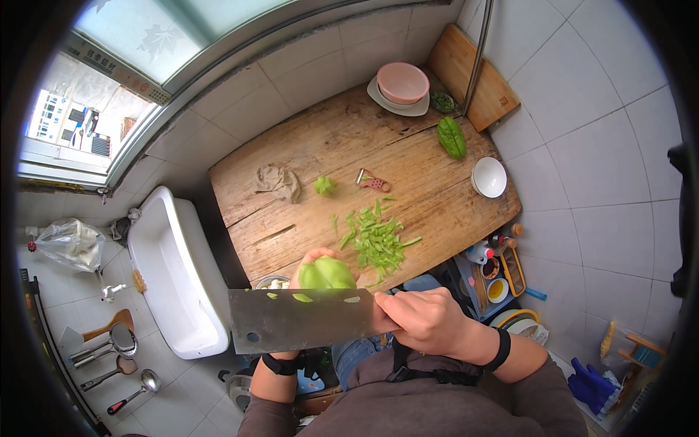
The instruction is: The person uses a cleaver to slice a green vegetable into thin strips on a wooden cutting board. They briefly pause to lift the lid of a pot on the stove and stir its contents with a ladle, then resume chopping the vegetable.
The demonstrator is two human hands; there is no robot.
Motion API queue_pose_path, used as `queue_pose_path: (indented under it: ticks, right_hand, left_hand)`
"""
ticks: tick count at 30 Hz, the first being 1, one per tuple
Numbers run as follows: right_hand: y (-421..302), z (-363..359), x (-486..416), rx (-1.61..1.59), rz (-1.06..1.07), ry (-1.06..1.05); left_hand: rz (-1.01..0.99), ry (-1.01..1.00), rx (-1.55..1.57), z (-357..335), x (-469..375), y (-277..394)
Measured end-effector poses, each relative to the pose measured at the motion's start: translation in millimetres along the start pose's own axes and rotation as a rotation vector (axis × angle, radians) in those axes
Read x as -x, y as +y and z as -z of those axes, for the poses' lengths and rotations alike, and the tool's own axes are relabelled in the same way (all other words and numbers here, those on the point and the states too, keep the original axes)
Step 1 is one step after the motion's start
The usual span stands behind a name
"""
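Observation:
My right hand [431, 317] grips the handle of a wide cleaver [306, 322]. The blade lies across the lower middle of the view, its edge against a peeled green chayote [326, 274], with small green bits stuck on the steel. My left hand [312, 258] holds the chayote from behind; the vegetable and blade hide most of it. Just beyond is a loose pile of green slices [378, 240] on the worn wooden table [437, 202]. A pink-handled peeler [373, 181], a small green chayote piece [325, 186] and a crumpled cloth [278, 183] lie farther back.
A whole green chayote [451, 137] and a white bowl [489, 177] are at the table's right. Behind them stand a pink bowl [403, 83] and a leaning cutting board [472, 76]. A white sink [177, 273] is at left; a blue rack [480, 295] with bottles adjoins the table's right edge.

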State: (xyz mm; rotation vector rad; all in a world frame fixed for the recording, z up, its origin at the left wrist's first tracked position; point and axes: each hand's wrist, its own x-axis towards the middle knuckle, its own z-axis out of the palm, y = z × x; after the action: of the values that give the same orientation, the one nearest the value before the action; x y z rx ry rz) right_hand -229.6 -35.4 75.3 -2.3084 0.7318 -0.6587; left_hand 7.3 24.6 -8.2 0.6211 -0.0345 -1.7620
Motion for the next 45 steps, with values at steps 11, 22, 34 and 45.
queue_pose_path:
  ticks: [11,22,34,45]
  right_hand:
    - [1.5,-7.5,3.3,0.015,-0.025,-0.021]
    - [3.8,-18.8,5.7,0.269,-0.062,0.048]
    - [35.6,-16.4,7.8,-0.17,-0.359,0.199]
    - [17.6,-31.9,-3.3,-0.31,-0.464,0.309]
  left_hand:
    - [-0.007,-0.02,-0.266,7.5,-2.7,-1.8]
    - [-0.153,0.149,-0.454,-5.9,2.5,-19.7]
    - [-0.713,-0.036,-1.369,15.2,-1.8,-4.4]
    - [-0.109,0.052,-0.804,6.7,2.9,-2.5]
